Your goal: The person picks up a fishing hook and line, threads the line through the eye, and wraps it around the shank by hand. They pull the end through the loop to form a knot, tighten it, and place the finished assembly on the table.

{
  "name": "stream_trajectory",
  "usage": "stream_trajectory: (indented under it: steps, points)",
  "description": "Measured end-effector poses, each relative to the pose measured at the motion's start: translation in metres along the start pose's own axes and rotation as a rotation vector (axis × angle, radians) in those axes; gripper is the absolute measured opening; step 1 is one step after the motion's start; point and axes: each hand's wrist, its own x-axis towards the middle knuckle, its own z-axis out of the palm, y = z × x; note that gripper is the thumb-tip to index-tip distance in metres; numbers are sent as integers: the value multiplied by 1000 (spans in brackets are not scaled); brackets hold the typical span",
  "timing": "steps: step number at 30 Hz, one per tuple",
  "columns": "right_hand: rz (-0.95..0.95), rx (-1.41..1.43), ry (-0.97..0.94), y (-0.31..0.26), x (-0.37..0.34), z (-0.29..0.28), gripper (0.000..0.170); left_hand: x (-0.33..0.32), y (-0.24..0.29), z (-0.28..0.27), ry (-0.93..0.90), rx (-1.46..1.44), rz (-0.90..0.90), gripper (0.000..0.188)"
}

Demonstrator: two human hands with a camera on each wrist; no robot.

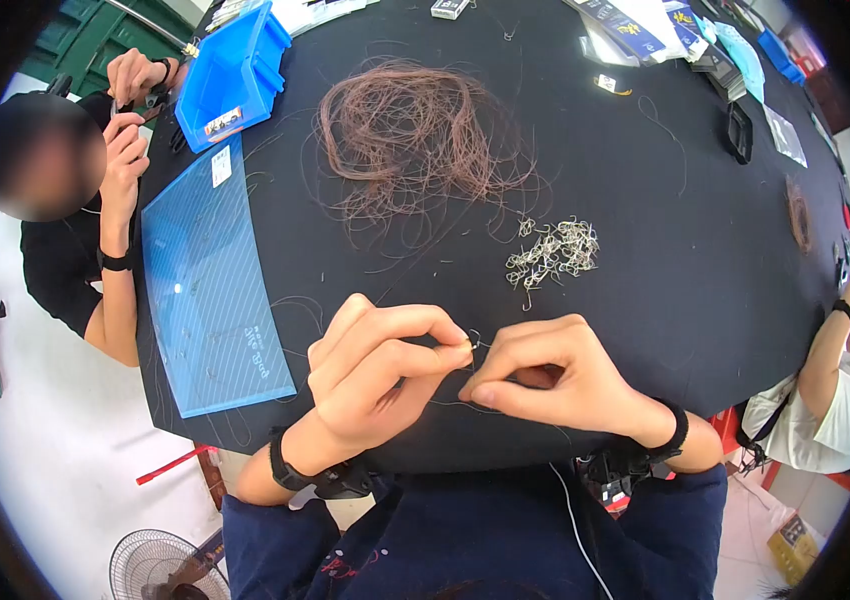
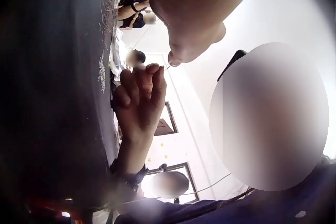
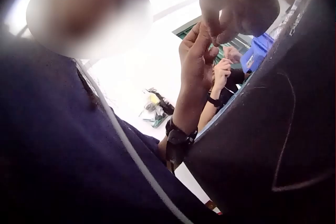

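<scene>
In the head view my left hand (image 1: 370, 375) pinches a small fish hook (image 1: 476, 340) between thumb and forefinger. Close beside it, my right hand (image 1: 565, 375) has thumb and forefinger together on a thin line (image 1: 450, 403), which trails below the fingers. Beyond the hands lies a tangled pile of fish hooks (image 1: 565, 248). Farther back spreads a loose coil of brown line (image 1: 395, 130). The left wrist view shows the right hand (image 2: 140, 103) fingertip to fingertip with the left; the hook is mostly hidden there. Both hands also meet in the right wrist view, the left hand (image 3: 194, 58) farther off.
A blue translucent sheet (image 1: 210, 290) with strands on it lies to the left, below a blue bin (image 1: 265, 60). Another person (image 1: 75, 240) works at the left edge, and a second person's arm (image 1: 825, 350) shows at right. Packets (image 1: 635, 30) and a black tray (image 1: 739, 132) sit at back right.
</scene>
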Motion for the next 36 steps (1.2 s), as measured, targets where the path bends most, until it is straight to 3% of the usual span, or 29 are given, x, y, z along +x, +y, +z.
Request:
stream_trajectory:
  steps: [2, 5, 6, 13, 18, 24, 27, 31, 36]
  points:
    - [-76, -63, 14, -2, -3, 1, 7, 0, -2, 0, -3, 37, 22, 22]
    - [-356, -226, 93, -3, -1, -1, 7, 1, -1, 3, -31, 49, 49, 20]
    - [-357, -215, 86, -7, -1, -3, 8, 1, 0, 3, -50, 44, 55, 20]
    - [-207, -262, 178, -11, 1, -17, 3, 0, 8, 8, -129, -99, 105, 19]
    - [-101, -66, 130, 7, 6, -4, 1, 2, 11, 5, -116, -219, 35, 20]
    - [124, 262, 59, 16, 1, 11, 7, 0, 4, 1, -6, -81, -10, 23]
    - [118, 69, 12, 3, -5, 4, 8, 2, 1, -1, 19, 6, 14, 23]
    - [-151, -179, 22, -16, -5, -1, 5, 1, -2, 2, -1, 28, 41, 22]
    - [-284, -256, 141, -16, -3, -10, 4, -7, 5, 13, -62, -40, 47, 24]
